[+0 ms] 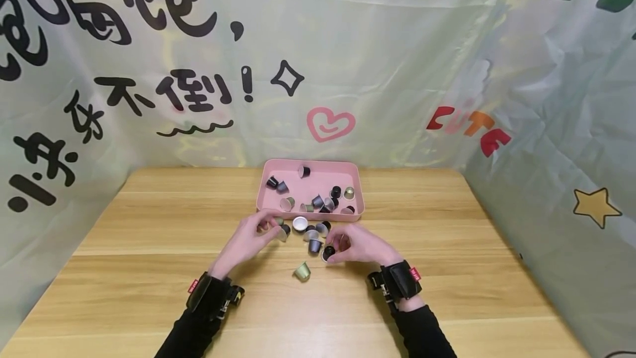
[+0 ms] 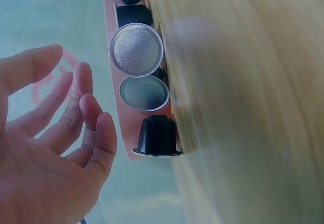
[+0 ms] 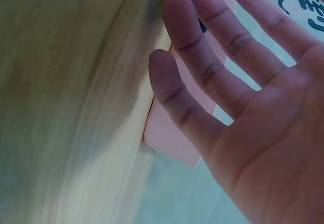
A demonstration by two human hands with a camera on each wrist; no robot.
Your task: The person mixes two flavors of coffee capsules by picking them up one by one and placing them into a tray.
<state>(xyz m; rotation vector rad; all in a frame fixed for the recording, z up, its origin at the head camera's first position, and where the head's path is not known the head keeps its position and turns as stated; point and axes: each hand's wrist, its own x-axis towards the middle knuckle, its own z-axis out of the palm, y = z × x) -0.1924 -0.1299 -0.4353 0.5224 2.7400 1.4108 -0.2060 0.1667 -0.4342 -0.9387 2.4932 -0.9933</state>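
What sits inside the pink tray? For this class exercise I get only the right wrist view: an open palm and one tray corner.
Observer: Small coffee capsules, some dark and some silvery, lie scattered in the pink tray.
Operator: Are there any outside it?
Observer: Yes. A cluster of loose capsules lies on the wooden table just in front of the tray, and a pale green capsule lies alone nearer the person.
Operator: Where is the left hand?
Observer: The left hand is at the cluster's left edge. Its own wrist view shows relaxed fingers and an empty palm.
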